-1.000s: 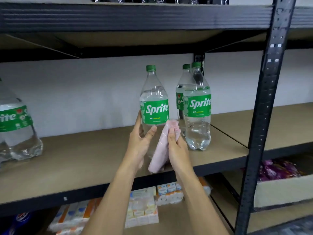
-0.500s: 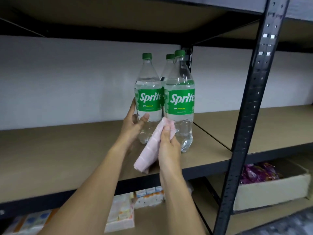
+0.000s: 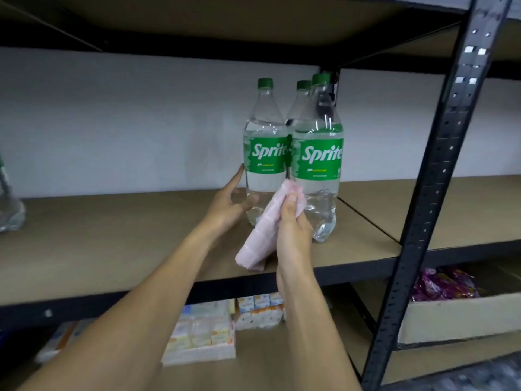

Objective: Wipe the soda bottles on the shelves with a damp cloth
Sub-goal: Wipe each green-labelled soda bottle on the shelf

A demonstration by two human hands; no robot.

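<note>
Left hand (image 3: 229, 201) fingers wrap leftmost bottle (image 3: 265, 153) in the trio just left of the upright (image 3: 439, 165). Right hand (image 3: 293, 227) pinches pink cloth (image 3: 262, 235), tip between it and front bottle (image 3: 317, 165). Likely mid-wipe; can't tell which are done; edge bottle (image 3: 8, 213) far left of upright looks pending

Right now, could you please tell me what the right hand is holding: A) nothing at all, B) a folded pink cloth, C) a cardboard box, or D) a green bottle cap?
B: the right hand grips a folded pink cloth, while the left hand holds the left bottle.
</note>
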